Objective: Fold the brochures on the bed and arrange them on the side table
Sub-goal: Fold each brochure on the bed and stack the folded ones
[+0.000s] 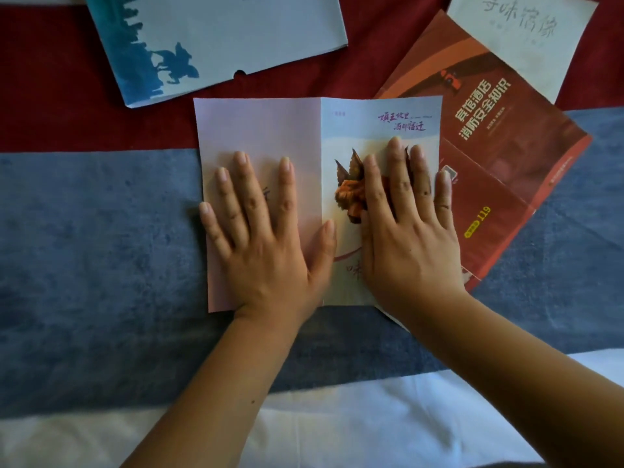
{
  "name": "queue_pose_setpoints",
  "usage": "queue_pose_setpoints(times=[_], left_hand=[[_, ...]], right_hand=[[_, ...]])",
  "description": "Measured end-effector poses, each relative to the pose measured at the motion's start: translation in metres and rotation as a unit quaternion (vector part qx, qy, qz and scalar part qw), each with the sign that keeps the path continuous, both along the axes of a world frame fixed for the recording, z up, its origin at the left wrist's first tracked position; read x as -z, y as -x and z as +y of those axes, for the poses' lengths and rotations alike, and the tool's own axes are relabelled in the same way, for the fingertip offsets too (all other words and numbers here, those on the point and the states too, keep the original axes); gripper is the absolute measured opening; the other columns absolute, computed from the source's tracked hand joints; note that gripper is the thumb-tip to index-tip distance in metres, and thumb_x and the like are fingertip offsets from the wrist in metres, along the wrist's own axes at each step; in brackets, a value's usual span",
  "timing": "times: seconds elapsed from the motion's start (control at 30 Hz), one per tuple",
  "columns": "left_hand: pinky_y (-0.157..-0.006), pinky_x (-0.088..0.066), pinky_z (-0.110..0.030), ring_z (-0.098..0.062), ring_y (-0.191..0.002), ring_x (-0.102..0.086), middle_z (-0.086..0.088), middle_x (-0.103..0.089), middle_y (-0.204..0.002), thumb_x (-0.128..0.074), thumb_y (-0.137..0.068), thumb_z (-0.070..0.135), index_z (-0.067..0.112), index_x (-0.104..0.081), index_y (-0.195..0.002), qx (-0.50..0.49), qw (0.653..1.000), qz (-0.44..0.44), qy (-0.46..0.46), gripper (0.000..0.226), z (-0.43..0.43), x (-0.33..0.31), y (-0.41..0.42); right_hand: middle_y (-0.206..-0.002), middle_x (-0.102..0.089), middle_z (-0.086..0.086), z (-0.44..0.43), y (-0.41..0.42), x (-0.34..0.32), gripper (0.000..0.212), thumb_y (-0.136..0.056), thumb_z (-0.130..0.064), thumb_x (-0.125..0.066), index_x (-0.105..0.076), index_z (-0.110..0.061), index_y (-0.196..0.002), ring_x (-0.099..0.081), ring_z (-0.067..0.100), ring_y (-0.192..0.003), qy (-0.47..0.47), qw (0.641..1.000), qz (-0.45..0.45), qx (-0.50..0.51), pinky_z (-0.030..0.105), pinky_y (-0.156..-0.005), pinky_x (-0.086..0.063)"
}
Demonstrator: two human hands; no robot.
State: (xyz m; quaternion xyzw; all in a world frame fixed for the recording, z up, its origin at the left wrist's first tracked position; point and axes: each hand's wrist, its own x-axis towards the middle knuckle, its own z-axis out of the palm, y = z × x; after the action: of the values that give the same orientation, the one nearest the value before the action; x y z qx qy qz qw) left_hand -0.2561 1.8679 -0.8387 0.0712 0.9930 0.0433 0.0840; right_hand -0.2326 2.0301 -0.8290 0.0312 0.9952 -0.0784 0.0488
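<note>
Brochure (260,130) lies open on bed (84,248), centre. Left hand (266,238) flat on left panel, right hand (405,231) flat on right panel; fingers straight, gripping nothing. Hands hide most print. Red brochure (489,130) right, near-left part tucked under. Blue brochure (216,35) far left, white brochure (526,38) far right, both cut off by frame.

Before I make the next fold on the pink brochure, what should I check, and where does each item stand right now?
1. Pink brochure lies open and flat on the bed: ok.
2. Left hand presses flat on the left panel: ok.
3. Right hand presses flat on the right panel: ok.
4. Centre crease visible between the hands: ok.
5. Pink brochure clear of the red brochure: not ok, its right edge lies over it.
6. Side table ready for placing: cannot tell, out of view.
</note>
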Motion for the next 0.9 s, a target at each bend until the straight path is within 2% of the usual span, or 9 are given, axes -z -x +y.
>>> queue_pose_setpoints(times=[0.13,0.3,0.67,0.9], left_hand=[[-0.124,0.001,-0.062,-0.042,-0.157,0.004,-0.022,0.003,-0.17,-0.02,-0.1,0.068,0.022,-0.003,-0.165,-0.009,1.0,0.003,-0.001,0.081,-0.024,-0.001,0.002],[-0.125,0.0,-0.061,-0.041,-0.157,0.003,-0.022,0.002,-0.17,-0.023,-0.1,0.068,0.023,-0.003,-0.165,-0.028,1.0,0.008,0.008,0.082,-0.064,-0.001,0.005],[-0.125,-0.003,-0.06,-0.044,-0.156,0.002,-0.025,0.001,-0.169,-0.028,-0.099,0.068,0.023,-0.007,-0.165,-0.076,0.997,0.018,-0.001,0.082,-0.141,-0.002,0.002],[-0.122,-0.019,-0.058,-0.045,-0.153,-0.017,-0.025,-0.014,-0.167,-0.035,-0.094,0.076,0.02,-0.02,-0.164,-0.089,0.995,0.023,-0.045,0.091,-0.16,-0.005,0.0]], right_hand=[[-0.172,-0.006,0.017,-0.022,0.007,0.001,0.064,-0.105,-0.027,-0.029,-0.016,-0.009,-0.165,0.0,0.034,-0.16,0.044,0.999,-0.001,-0.015,0.045,-0.129,0.004],[-0.172,-0.005,0.02,-0.061,0.015,0.002,0.066,-0.104,-0.028,-0.028,-0.014,-0.007,-0.165,0.002,0.036,-0.16,0.067,0.997,-0.006,-0.042,0.046,-0.129,0.007],[-0.172,-0.003,0.018,-0.133,0.028,0.006,0.065,-0.105,-0.028,-0.028,-0.014,-0.008,-0.165,0.004,0.033,-0.16,0.067,0.994,-0.013,-0.084,0.045,-0.13,0.005],[-0.173,-0.002,0.015,-0.15,0.027,0.008,0.063,-0.11,-0.039,-0.019,-0.012,-0.012,-0.166,0.004,0.028,-0.16,0.062,0.995,-0.016,-0.078,0.044,-0.13,0.005]])
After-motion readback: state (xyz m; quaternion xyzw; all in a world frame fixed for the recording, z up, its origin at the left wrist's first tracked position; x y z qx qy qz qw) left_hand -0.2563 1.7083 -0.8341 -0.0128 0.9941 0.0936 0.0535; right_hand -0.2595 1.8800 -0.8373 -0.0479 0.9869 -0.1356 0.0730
